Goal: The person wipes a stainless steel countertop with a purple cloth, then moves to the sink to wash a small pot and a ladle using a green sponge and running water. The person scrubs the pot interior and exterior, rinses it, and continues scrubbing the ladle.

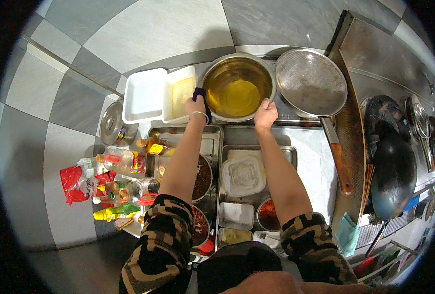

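A wide steel bowl [239, 97] with clear yellow liquid, probably oil, stands at the back of the counter. My left hand [196, 106] grips a dark cloth [206, 104] against the bowl's left side. At the bowl's lower right rim, my right hand [266, 113] has its fingers curled over the edge. A round fine-mesh strainer [311, 81] with a wooden handle rests just right of the bowl. To the left, a white tub [180, 93] holds something yellowish, beside a white tray [145, 96]. Both forearms reach over metal trays.
Bottles [129, 161] and a red packet [73, 184] crowd the left side. Below my arms are a translucent square container [244, 175], a bowl of red seasoning [268, 214] and small steel containers [236, 215]. A metal partition [344, 139] separates a dark wok [394, 176] on the right.
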A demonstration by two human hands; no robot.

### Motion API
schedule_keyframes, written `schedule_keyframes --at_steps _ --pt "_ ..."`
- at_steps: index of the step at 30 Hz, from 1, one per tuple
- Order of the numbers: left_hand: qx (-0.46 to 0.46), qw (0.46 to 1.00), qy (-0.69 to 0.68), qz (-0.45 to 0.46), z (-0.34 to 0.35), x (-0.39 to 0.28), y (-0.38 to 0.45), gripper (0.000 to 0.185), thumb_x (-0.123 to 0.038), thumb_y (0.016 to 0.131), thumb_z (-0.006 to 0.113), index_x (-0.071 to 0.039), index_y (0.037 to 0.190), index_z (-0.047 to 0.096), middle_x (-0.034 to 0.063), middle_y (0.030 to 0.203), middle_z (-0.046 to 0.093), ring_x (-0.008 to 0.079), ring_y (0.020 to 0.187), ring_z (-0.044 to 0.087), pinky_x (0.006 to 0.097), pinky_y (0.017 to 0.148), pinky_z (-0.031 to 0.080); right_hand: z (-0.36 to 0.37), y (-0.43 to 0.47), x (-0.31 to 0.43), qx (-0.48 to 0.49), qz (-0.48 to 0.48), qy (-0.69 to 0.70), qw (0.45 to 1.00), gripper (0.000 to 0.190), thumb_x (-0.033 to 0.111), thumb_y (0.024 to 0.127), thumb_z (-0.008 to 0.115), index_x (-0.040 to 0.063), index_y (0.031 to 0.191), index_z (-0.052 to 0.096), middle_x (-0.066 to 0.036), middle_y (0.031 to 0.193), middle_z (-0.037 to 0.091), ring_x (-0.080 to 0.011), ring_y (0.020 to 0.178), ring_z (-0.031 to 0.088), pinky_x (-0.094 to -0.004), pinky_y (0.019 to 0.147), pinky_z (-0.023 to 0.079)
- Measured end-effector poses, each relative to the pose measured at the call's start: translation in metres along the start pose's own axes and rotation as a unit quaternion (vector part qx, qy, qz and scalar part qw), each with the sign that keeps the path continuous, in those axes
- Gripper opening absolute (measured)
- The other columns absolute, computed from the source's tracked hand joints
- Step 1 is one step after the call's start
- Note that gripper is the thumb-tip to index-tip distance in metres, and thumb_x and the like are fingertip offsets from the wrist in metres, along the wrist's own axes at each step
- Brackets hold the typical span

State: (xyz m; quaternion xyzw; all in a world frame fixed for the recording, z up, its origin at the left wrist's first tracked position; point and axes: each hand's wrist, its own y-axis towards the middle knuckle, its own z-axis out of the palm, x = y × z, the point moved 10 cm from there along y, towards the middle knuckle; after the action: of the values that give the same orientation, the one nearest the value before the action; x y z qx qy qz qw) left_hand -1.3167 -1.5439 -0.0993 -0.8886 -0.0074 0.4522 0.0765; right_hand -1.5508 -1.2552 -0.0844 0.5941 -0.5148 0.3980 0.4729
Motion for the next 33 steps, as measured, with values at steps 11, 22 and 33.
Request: schedule_keyframes --at_steps 11,22,33 --pt "-0.014 0.958 -0.242 -0.151 0.004 -0.012 -0.153 0.038 -0.028 0.096 0.054 0.001 0.119 0.061 0.0131 0.103 0.066 0.0283 0.084 0.063 0.0422 0.073 0.051 -0.002 -0.001 -0.001 -0.005 0.005 -0.008 1.0 0.038 0.024 0.098 0.057 -0.004 0.072 0.055 -0.024 0.062 0.058 -0.0403 0.058 0.06 -0.0468 0.059 0.048" --pt "0.246 0.926 -0.236 -0.163 0.069 -0.013 -0.242 0.06 -0.033 0.09 0.066 0.009 0.129 0.053 0.0198 0.122 0.059 0.0279 0.105 0.059 0.0363 0.09 0.047 0.014 0.008 -0.013 0.054 -0.009 -0.022 0.998 0.049 0.041 0.097 0.058 -0.006 0.083 0.062 -0.027 0.073 0.064 -0.0424 0.066 0.064 -0.0479 0.066 0.051" --pt "0.348 0.798 -0.471 -0.143 0.056 -0.049 -0.318 0.051 -0.049 0.103 0.047 -0.005 0.126 0.056 0.0044 0.115 0.063 0.0157 0.102 0.059 0.0326 0.091 0.049 -0.101 -0.086 0.017 0.374 0.148 0.104 0.91 0.075 0.068 0.094 0.049 -0.004 0.108 0.064 -0.02 0.096 0.067 -0.0267 0.092 0.065 -0.0384 0.081 0.05"
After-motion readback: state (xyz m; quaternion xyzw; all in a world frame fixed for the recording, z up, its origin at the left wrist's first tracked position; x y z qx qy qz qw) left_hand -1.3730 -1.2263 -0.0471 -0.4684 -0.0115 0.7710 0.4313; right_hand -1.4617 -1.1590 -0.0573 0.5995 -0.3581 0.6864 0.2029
